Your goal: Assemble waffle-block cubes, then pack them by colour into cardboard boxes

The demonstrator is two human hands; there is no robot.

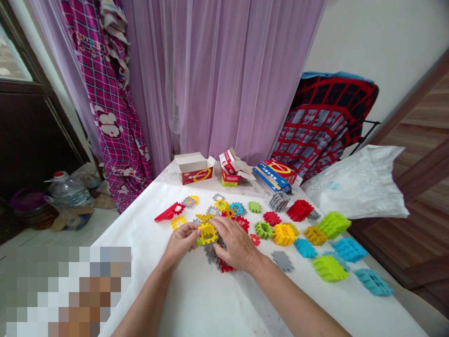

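Observation:
My left hand (183,242) pinches a yellow square building piece (209,240) with toothed edges and an open middle. Just right of it, my right hand (234,241) reaches over a loose pile, thumb apart from the other fingers. Its fingertips are close to the yellow piece; whether they touch it I cannot tell. Under and around the hands lie grey pieces (211,256) and red pieces (226,267), partly covered by my right hand. Behind them are a yellow gear-like piece (222,205) and a blue one (237,208).
Sorted stacks stand at right: red (300,210), yellow (284,235), lime green (330,268), blue (349,249). An opened red-and-white box (196,176), a smaller box (230,179) and a blue box (271,177) line the back edge. A white plastic bag (354,187) sits back right.

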